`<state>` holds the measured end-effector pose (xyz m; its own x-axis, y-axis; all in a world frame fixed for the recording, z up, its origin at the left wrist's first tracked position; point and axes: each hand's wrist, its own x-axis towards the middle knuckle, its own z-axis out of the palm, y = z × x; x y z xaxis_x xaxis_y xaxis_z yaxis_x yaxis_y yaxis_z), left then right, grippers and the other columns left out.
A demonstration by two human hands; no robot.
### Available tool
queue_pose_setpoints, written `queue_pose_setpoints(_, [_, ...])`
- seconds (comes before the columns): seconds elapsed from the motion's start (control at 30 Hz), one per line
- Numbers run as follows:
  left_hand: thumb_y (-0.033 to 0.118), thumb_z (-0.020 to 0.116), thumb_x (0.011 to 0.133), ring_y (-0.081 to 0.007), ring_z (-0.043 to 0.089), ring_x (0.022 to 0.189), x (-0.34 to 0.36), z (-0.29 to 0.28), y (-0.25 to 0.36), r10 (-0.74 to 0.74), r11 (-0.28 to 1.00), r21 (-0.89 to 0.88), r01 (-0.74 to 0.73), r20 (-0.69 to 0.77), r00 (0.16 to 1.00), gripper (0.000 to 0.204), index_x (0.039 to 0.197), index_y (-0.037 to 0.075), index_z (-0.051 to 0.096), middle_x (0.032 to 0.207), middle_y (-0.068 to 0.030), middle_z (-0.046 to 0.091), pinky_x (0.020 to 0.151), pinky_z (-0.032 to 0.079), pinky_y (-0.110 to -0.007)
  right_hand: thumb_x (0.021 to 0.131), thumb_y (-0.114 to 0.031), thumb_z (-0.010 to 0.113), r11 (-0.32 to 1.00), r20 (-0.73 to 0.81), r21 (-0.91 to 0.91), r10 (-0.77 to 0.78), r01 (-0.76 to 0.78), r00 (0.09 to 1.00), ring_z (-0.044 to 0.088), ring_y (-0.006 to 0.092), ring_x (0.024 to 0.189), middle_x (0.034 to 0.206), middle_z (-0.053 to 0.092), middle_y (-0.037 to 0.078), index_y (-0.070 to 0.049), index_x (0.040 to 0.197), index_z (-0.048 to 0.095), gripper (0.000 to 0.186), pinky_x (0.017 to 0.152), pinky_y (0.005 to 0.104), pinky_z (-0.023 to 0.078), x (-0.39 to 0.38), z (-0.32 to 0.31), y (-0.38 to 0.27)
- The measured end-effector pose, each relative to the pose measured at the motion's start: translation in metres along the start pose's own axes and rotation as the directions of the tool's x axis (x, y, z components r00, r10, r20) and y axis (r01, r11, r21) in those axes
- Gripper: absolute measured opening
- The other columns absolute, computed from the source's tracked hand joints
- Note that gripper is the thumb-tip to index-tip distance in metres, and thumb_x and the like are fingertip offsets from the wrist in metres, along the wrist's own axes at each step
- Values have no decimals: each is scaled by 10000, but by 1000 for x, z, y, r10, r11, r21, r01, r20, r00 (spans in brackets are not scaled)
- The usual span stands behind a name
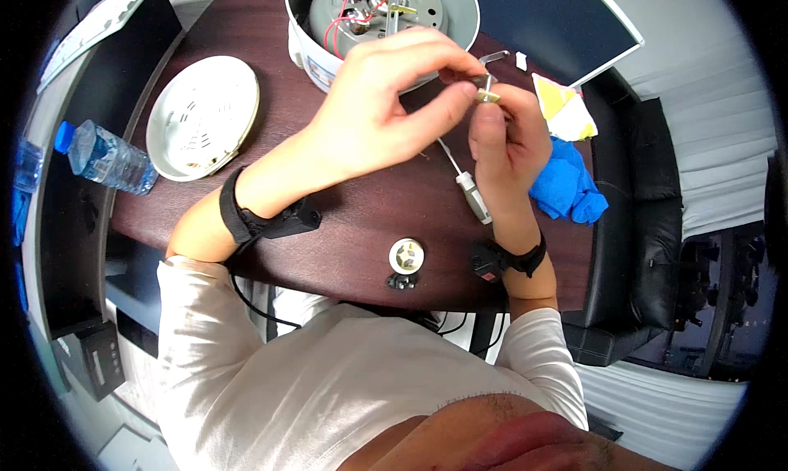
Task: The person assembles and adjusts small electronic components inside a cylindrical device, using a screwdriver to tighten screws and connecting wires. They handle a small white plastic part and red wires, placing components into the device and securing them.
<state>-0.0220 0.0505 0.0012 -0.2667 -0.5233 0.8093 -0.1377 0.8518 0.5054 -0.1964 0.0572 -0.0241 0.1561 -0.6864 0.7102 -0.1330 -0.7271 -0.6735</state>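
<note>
The person's chin [501, 407] is nearest, then the white shirt [345, 372], well below the fingers. Ahead, over the dark counter [353, 241], both hands meet at a small metal piece [490, 84]. The left hand [386, 102] pinches it narrowly between thumb and forefinger; the right hand [510, 134] grips its near end, thumb against curled fingers. The piece's silvery stem points away from the chest, its long axis running near to far, with a yellowish part crosswise at the near end.

Beyond the left fingers stands a round pale pot [308, 62], holding a metal plate [328, 11] and red wires [328, 40]. Well left of the fingers, a shallow white dish [222, 93] has slots and small bits by its near rim; past it, a clear bottle [111, 159] lies tilted in my view, its fill hard to tell. Nearer than the fingers are a pale-handled screwdriver [474, 198] and a little round cup [406, 256] showing dark patches. Blue cloth [566, 184] bunches right of the right fingers.
</note>
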Motion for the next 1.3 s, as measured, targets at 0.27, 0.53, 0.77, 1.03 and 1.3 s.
queue_pose_setpoints(0.27, [68,672,785,-206,622,810,-27,24,17,-134,991,-7,134,-11,991,202,958,-23,620,891,-112,632,723,484,-296,887,-115,589,991,74,-128,51,-41,996,602,96,603,704,627,52,-31,943,593,100,538,232,452,-26,-15,-12])
queue_pose_setpoints(0.53, [94,651,818,-180,617,745,-54,48,19,-218,975,24,219,-39,975,157,932,-13,638,830,-100,626,643,481,-270,885,-123,588,968,153,-135,231,-211,961,559,94,569,691,609,54,-9,917,602,119,519,244,417,-54,-27,-12])
queue_pose_setpoints(0.77, [91,603,872,-131,625,772,-74,65,-1,-372,914,-179,363,-18,928,140,937,-27,641,838,-81,638,684,486,-246,894,-128,582,966,143,-74,255,-247,956,558,76,621,718,612,55,-2,946,601,137,558,244,431,-75,-26,2])
queue_pose_setpoints(1.03, [68,647,844,-86,613,756,-89,69,-20,-574,774,-280,568,67,816,139,943,-30,650,839,-45,663,681,494,-219,856,-118,638,945,4,-66,320,-319,947,574,95,582,712,619,55,-12,891,574,128,527,254,453,-89,-16,22])
queue_pose_setpoints(1.3, [66,651,844,-65,583,684,-88,77,-28,-607,780,-171,602,24,794,131,927,-36,648,800,-27,649,628,477,-199,819,-94,652,928,-75,-353,100,-120,992,609,202,556,714,616,101,-34,859,563,114,498,302,470,-86,-13,33])
